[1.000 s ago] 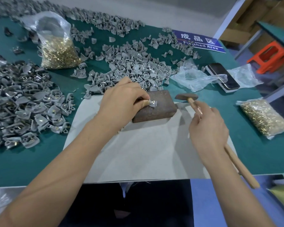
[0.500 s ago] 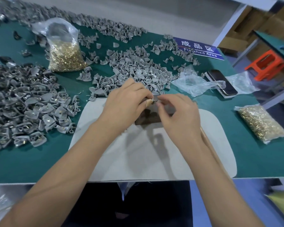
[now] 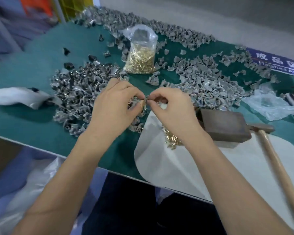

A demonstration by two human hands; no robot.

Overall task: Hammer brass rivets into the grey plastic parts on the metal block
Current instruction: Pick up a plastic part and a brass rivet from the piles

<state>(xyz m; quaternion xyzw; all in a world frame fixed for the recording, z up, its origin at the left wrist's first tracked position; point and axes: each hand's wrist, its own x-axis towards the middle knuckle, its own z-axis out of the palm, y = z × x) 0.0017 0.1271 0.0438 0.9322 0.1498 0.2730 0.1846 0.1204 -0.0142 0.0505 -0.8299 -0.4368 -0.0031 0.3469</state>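
Workbench [image 3: 24,119] carried, largest first, a heap of grey plastic parts [image 3: 202,82], a white mat [image 3: 227,167], a metal block [image 3: 226,124] bare on top, a hammer [image 3: 275,155] lying beside the block, and loose brass rivets [image 3: 171,138] on the mat. Left hand [image 3: 115,106] pinched one grey part [image 3: 143,106]; right hand [image 3: 173,109] pinched at the same part, apparently seating a rivet, though none was discernible. Judged status: insertion under way, hammering of this part outstanding.
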